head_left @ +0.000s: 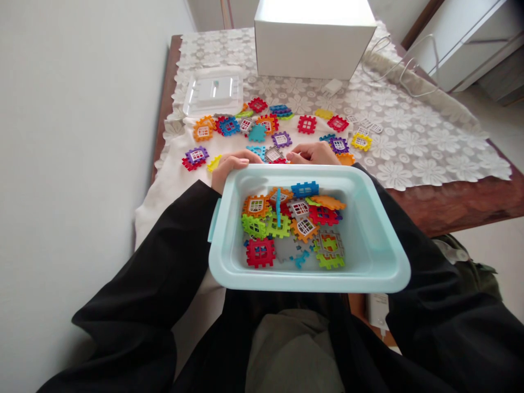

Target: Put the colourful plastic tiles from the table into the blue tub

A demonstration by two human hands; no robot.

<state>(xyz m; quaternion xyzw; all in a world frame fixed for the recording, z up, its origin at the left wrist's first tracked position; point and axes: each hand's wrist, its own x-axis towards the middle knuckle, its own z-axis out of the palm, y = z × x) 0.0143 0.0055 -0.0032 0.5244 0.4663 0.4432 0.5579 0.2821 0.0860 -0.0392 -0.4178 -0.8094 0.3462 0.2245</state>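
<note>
A pale blue plastic tub (380, 240) rests on my lap, holding several colourful interlocking window tiles (292, 224). My left hand (233, 165) and my right hand (313, 153) lie just beyond the tub's far rim, on the table's near edge, fingers curled over loose tiles there. A grey-and-red tile (274, 155) sits between the two hands. Whether either hand actually grips a tile is hidden by the rim. More tiles (262, 126) are scattered across the white cloth behind the hands.
A clear plastic lid (213, 94) lies at the back left of the table. A large white box (313, 38) stands at the back, with a white charger and cable (333, 86) beside it. A wall runs along the left.
</note>
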